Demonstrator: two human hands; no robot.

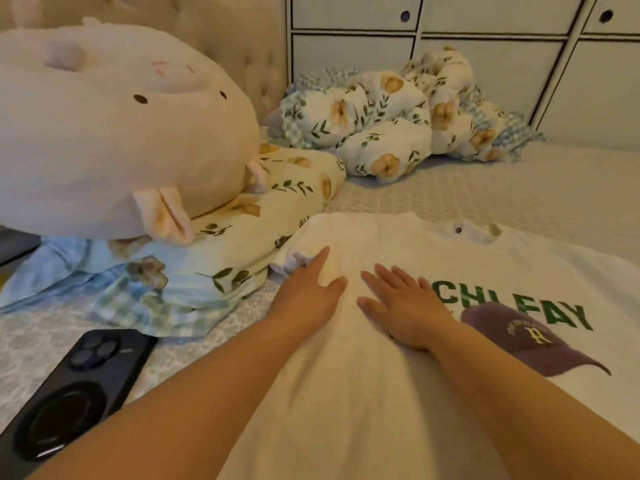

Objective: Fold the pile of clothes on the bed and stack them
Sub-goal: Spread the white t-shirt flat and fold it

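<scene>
The bed carries a white T-shirt; a phone; a floral pillow; a bunched quilt.

Matt white cloth T-shirt lying on textured woven bedspread; plush toy looking soft; phone case showing smooth matt plastic.

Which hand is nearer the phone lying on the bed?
Left. The left hand rests on the white T-shirt's folded edge, just right of the phone. The right hand lies flat farther right, by the green lettering.

One T-shirt, one phone, one plush, two hands
</scene>
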